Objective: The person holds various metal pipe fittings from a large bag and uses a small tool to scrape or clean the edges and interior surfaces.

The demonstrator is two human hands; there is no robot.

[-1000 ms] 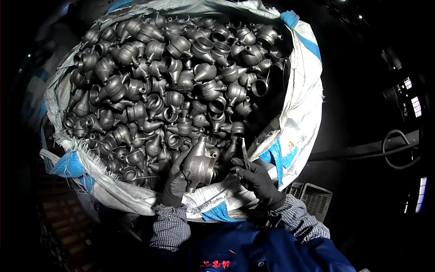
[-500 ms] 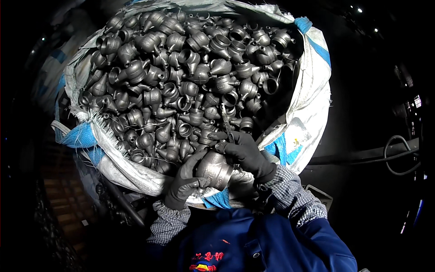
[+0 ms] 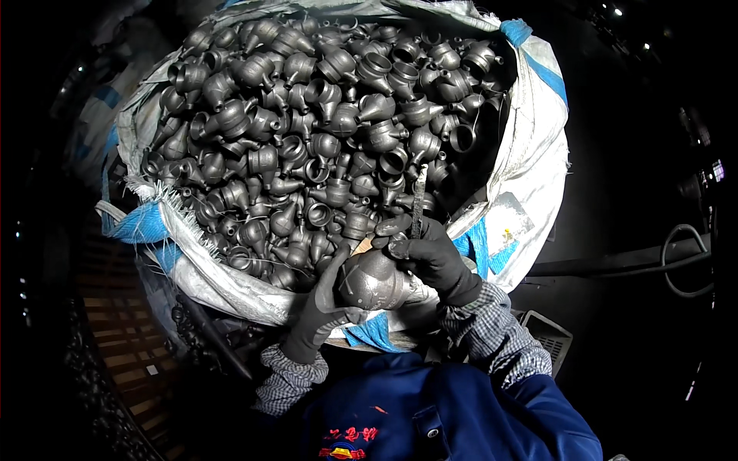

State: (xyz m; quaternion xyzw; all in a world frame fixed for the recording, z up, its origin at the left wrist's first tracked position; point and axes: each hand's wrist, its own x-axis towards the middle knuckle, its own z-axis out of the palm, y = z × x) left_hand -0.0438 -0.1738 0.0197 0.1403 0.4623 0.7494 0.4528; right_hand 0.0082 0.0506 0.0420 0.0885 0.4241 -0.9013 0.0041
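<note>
In my gloved left hand (image 3: 314, 321), closed around its left side, is a dark grey metal casting (image 3: 370, 281) with a rounded body. Pale scratches cross its upturned surface. My gloved right hand (image 3: 440, 265) is closed on a thin, flat file (image 3: 419, 201), its whitish tip pointing up and away from me. The fingers of that hand lie close to the casting's upper right side; whether the file touches it is hidden. Both hands are over the near edge of a large white woven sack (image 3: 530, 173).
Many similar castings (image 3: 323, 146), with round bodies, open collars and narrow necks, fill the sack. Blue straps (image 3: 142, 224) and a frayed edge hang at its left. A light plastic crate (image 3: 547, 338) stands at lower right, a dark bar with a looped cable (image 3: 680, 261) beyond.
The casting has turned in my left hand: its threaded collar showed before, and its rounded side faces up now. My right hand and the file have shifted right, and the file stands more upright.
</note>
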